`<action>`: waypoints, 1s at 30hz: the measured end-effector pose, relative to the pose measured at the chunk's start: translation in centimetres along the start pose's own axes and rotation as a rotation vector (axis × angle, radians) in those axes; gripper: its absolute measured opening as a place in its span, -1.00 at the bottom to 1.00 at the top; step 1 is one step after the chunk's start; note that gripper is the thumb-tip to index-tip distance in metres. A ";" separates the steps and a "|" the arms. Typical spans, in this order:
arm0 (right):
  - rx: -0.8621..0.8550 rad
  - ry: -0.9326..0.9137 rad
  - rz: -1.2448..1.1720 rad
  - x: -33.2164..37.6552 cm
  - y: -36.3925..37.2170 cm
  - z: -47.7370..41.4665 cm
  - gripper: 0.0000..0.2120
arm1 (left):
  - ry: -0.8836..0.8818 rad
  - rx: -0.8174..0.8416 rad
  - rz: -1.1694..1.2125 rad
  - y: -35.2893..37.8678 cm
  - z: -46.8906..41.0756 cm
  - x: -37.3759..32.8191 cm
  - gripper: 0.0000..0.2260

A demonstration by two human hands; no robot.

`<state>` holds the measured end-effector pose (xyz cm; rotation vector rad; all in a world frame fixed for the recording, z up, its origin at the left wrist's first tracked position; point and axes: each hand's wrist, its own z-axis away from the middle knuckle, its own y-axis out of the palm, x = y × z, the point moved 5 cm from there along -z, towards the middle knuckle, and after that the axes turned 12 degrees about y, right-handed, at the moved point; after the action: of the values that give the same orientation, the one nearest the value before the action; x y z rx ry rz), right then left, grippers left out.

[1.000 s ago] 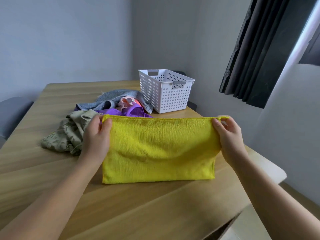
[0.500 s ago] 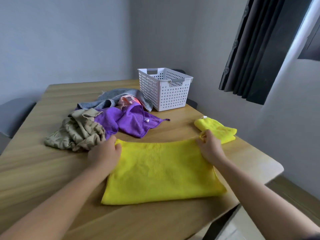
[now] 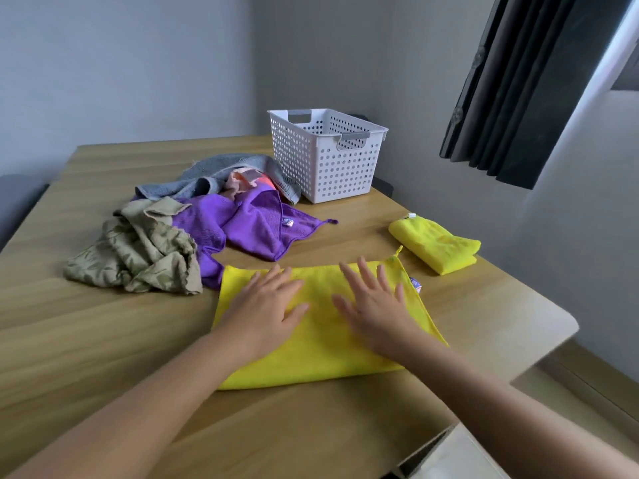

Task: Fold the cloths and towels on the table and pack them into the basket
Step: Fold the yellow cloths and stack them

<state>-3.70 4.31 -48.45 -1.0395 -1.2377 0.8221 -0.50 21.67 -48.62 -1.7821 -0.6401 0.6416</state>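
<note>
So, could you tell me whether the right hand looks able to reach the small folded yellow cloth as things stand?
Probably yes. The right hand lies flat on the spread yellow cloth, and the folded yellow cloth sits close by on its right, with only bare table between them.

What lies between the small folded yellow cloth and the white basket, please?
Nothing does: in the head view, only bare table separates the folded yellow cloth from the basket.
</note>
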 end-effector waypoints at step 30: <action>0.116 -0.177 0.269 -1.5 1.3 0.8 0.10 | -0.238 0.232 -0.064 1.3 5.2 -5.7 -0.12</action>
<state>-4.69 3.48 -50.13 -1.0695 -1.1966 1.2014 -8.01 20.82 -50.62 -1.4775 -0.7479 0.8560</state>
